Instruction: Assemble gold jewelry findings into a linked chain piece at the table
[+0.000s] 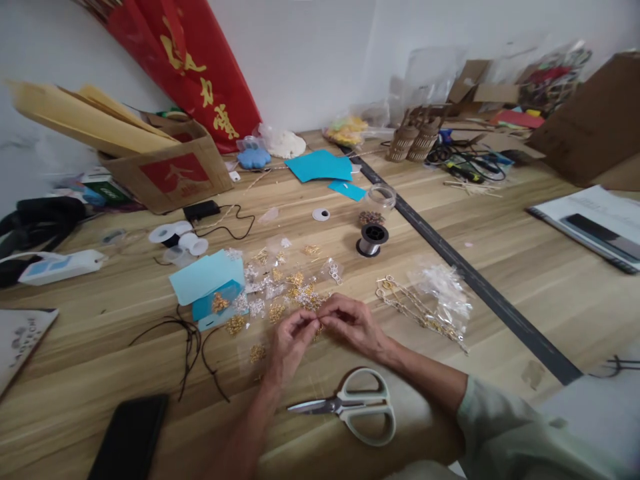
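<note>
My left hand [293,340] and my right hand [353,325] meet fingertip to fingertip over the wooden table. Both are pinched closed; whatever lies between the fingertips is too small to make out. Just beyond them spread piles of small gold beads [277,312] and silver bits [257,307]. Nearer to me lie scissors [367,407] with pale handles, their blades pointing left. Right of my right hand are gold and silver chains [415,307] beside clear plastic bags [445,297]. A black spool of thin wire [371,241] stands farther back.
Blue cards [205,277] and black cords [187,347] lie at left, with a dark phone [130,437] near the front edge. A bead jar [377,203] stands beyond the spool. A dark strip [450,260] crosses the table. Cardboard boxes [590,127] and a red bag [185,67] stand at the back.
</note>
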A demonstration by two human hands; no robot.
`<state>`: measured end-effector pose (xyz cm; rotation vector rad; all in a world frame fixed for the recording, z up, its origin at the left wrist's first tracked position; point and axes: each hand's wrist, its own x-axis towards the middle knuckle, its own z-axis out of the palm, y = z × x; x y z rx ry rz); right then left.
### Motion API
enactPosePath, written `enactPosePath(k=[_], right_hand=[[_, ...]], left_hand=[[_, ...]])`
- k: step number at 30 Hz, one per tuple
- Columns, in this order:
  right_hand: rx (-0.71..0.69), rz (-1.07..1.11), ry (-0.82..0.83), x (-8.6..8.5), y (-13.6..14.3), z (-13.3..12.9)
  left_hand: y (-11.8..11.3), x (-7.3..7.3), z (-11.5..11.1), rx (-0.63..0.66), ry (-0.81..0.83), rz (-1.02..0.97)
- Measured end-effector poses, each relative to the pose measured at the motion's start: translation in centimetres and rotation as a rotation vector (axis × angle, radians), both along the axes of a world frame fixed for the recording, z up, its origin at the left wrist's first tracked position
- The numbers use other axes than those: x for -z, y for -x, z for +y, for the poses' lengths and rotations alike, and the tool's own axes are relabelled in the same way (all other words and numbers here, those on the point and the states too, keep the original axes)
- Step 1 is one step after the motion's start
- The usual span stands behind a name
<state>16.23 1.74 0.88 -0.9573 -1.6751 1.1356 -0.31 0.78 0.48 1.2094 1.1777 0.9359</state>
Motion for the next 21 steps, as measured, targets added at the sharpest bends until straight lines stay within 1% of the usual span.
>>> enactPosePath(k=[3,6,8,16,18,21], right_hand=[[0.011,0.063,0.093,-0.4,0.2,-0.2],[-0.025,0.166,0.262,-0.7,0.3,-0.3],[-0.050,0.219,0.330,-0.7,0.4,-0.3],[-0.062,0.300,0.400,-0.6,0.2,-0.3],[-0.047,0.322,0.413,-0.3,0.2,-0.2],[-0.029,0.370,0.432,0.2,0.2,0.0]], left_hand=[[-0.2,-0.2,0.0,-0.012,0.000,0.027],[-0.2,-0.3,0.1,0.001,-0.031,0.059],[-0.2,-0.3,0.1,0.019,-0.060,0.073],[0.1,0.6,0.3,0.051,-0.191,0.160],[0.2,0.8,0.3,0.053,-0.195,0.154],[0.3,0.9,0.3,0.037,-0.149,0.117]])
